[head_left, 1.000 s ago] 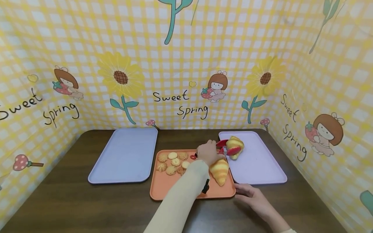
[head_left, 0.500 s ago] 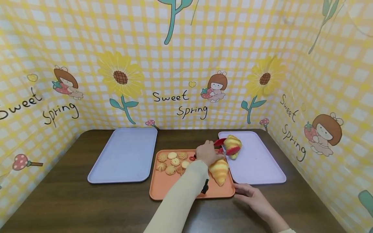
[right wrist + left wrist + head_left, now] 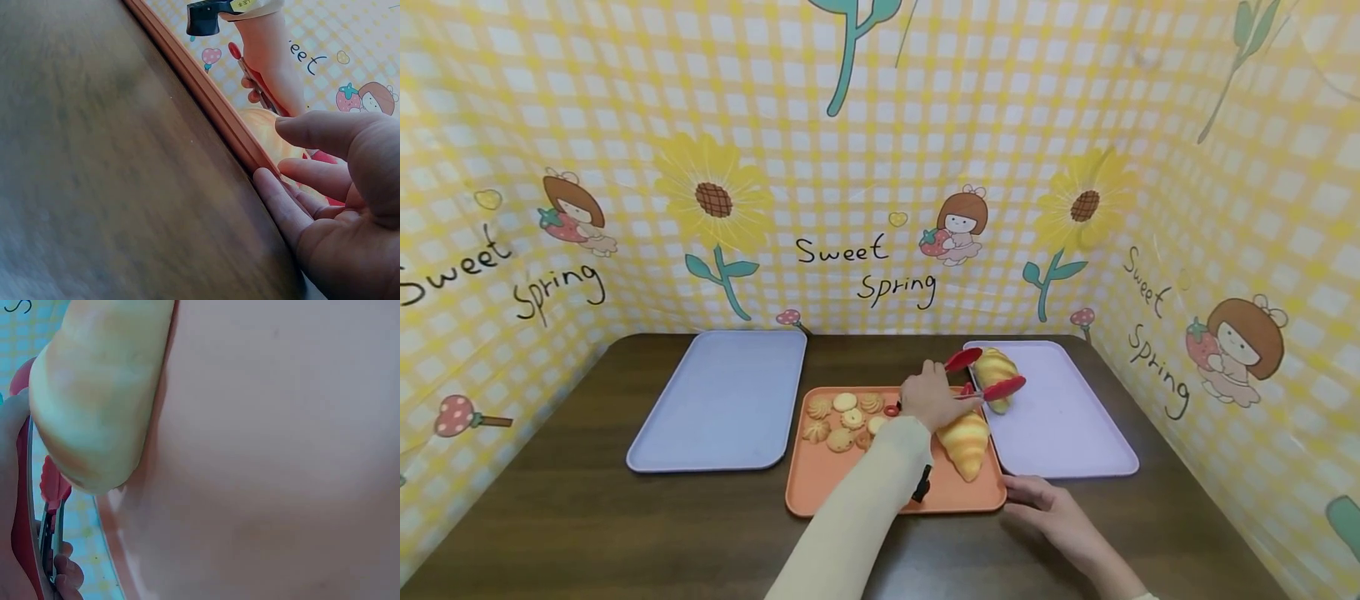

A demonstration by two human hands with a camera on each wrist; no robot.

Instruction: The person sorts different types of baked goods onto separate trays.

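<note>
My left hand [image 3: 931,398] grips tongs [image 3: 24,519] with scalloped red tips in the head view. Their tips stand spread on either side of a croissant [image 3: 997,367], which lies on the lilac tray's [image 3: 1060,433] left edge. I cannot tell whether the tips touch it. Below that hand, a second croissant [image 3: 966,446] rests on the orange tray [image 3: 955,498]; it looms large in the left wrist view. Several cookies [image 3: 844,421] lie at that tray's left, partly behind the sleeve. My right hand [image 3: 1052,508] touches the orange tray's near right corner with extended fingers, thumb apart.
A blue-grey tray [image 3: 722,408] stands at the left of the dark wooden table [image 3: 587,525]. Checked yellow cloth [image 3: 880,150] walls rise behind and on both sides. The orange and lilac trays nearly meet at their sides.
The tongs' tips have spread wider around the croissant on the lilac tray. That croissant has shifted slightly left, and my left hand has drawn back a little left. My right hand stays put.
</note>
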